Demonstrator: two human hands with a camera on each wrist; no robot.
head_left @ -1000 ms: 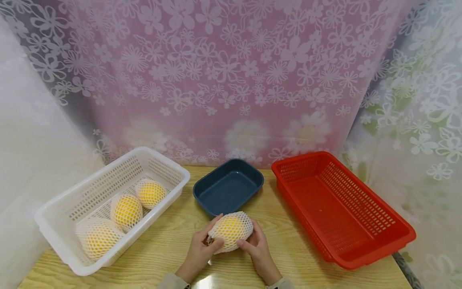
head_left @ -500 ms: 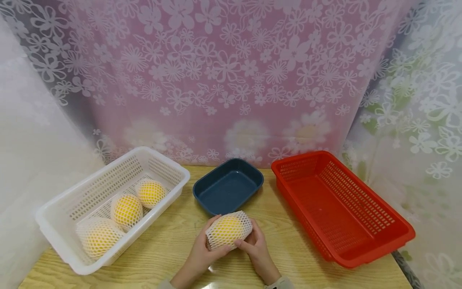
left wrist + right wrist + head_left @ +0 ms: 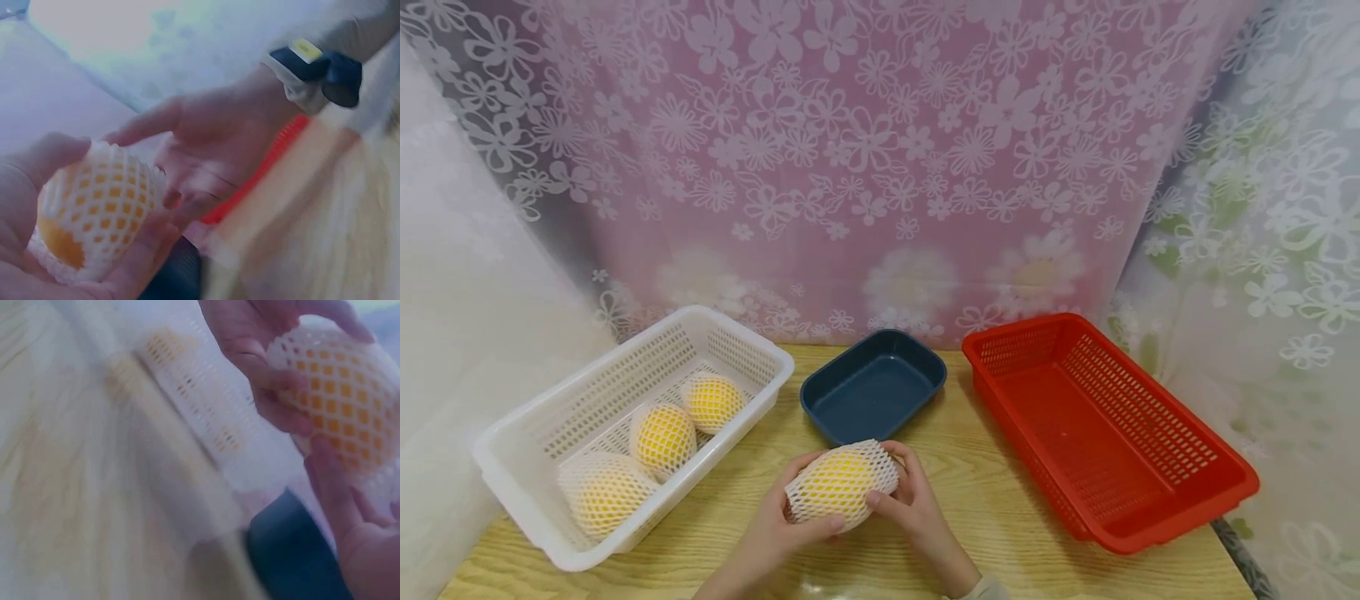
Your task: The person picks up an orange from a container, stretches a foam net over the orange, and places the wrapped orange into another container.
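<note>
A yellow fruit (image 3: 841, 485) in a white foam net sleeve is held between both hands in front of the blue tray. My left hand (image 3: 769, 532) grips its left end, thumb along the near side and fingers mostly hidden behind. On the other end, my right hand (image 3: 917, 518) pinches the net with the thumb in front and fingers over the back. In the left wrist view, a bare patch of orange-yellow skin on the fruit (image 3: 61, 240) shows past the net, near the left palm. The right wrist view has fingers of both hands around the netted fruit (image 3: 340, 394).
At the left, a white basket (image 3: 752, 433) contains 3 more netted yellow fruits (image 3: 664, 440). Behind the hands stands a dark blue tray (image 3: 880, 392). A red basket (image 3: 1075, 433) occupies the right side. All stand on a wood-grain table (image 3: 992, 517) before a pink floral curtain (image 3: 880, 167).
Both hands have shifted left with the netted fruit, the left hand most. The fruit has turned a little in the grip. Baskets and tray have stayed in place.
</note>
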